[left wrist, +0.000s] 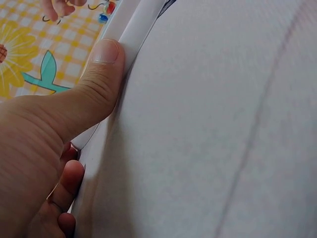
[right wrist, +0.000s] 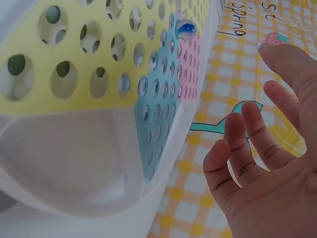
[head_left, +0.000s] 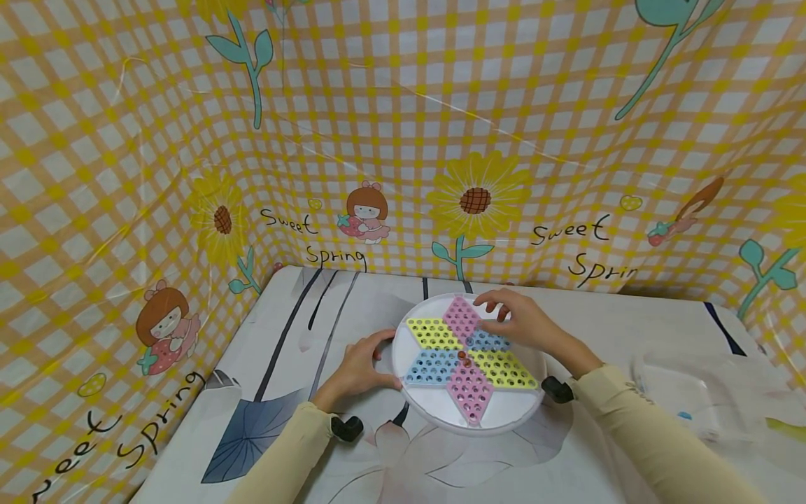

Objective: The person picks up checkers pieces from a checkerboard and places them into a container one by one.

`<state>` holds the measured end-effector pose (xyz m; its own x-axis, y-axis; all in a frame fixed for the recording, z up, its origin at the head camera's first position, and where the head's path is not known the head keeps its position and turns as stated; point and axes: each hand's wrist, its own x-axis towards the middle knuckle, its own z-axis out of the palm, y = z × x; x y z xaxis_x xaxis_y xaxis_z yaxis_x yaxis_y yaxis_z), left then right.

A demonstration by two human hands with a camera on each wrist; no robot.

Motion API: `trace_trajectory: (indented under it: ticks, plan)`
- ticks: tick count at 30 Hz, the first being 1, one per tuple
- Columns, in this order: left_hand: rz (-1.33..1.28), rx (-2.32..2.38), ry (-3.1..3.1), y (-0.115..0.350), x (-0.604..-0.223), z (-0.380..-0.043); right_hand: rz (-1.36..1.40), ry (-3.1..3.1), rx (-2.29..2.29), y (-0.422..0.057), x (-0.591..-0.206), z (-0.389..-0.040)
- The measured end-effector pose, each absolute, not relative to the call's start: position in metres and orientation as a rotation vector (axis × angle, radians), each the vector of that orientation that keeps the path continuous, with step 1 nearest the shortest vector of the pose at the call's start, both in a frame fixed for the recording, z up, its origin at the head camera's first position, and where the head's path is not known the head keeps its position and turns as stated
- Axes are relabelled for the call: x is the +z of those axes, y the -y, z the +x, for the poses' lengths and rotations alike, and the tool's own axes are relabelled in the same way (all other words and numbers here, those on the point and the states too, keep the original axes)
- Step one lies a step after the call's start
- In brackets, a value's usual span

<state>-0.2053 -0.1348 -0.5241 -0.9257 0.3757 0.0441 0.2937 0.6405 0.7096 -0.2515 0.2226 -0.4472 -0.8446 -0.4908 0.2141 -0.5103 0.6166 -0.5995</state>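
A round white Chinese checkers board lies on the table, its star of pink, yellow and blue points full of holes. Two reddish-brown marbles sit near the star's centre. A blue marble rests close to where the blue and pink points meet. My left hand grips the board's left rim, with the thumb along the rim's side in the left wrist view. Over the far right part of the board, my right hand hovers with loosely bent fingers and nothing in them.
A clear plastic tray with a small blue piece in it stands to the right, beyond the right forearm. A checked cloth hangs behind the table and along its left side.
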Motion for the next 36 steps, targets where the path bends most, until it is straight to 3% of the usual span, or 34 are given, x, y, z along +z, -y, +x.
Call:
trace_trajectory:
  ticks: [36]
  plan:
    - [0.577, 1.139, -2.765, 0.136, -0.526, -0.205, 0.908, 3.06, 1.024, -0.204, -0.468, -0.249]
